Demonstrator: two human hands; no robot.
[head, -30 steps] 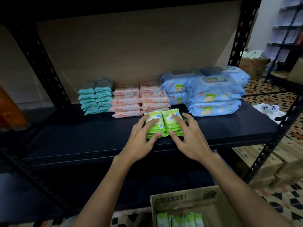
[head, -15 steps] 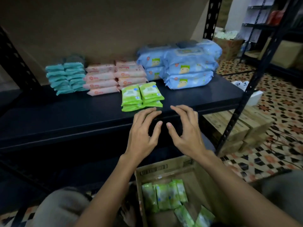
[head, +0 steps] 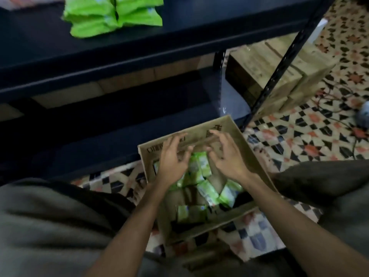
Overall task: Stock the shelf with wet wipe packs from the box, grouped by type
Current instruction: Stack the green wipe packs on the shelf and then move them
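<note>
Both hands hang over the open cardboard box (head: 235,134) on the floor. The left hand (head: 171,156) has its fingers spread and a little bent, and it holds nothing. The right hand (head: 225,156) looks the same, fingers apart and bent, with nothing in its grip. Both sit just above the green wipe packs in the box (head: 199,166).

The packs lie in a messy heap inside the box, some flat and some tipped on their sides. More green packs on the shelf (head: 113,15) sit in a small stack near the front edge of the dark shelf (head: 139,50), above the box.

What could go wrong? The packs look soft and slippery, so grabbing many at once could let one slide out and drop on the tiled floor (head: 299,140). The heap is jumbled, so a hand could catch a pack by a corner and lose it. The shelf stack is close to the edge, so a bump while adding more could push a pack off. The box wall is thin, and leaning on it could tip the box.

There is a black barcode and some print on the box flap, but it is too blurry to read. The labels on the packs are too blurry too.
</note>
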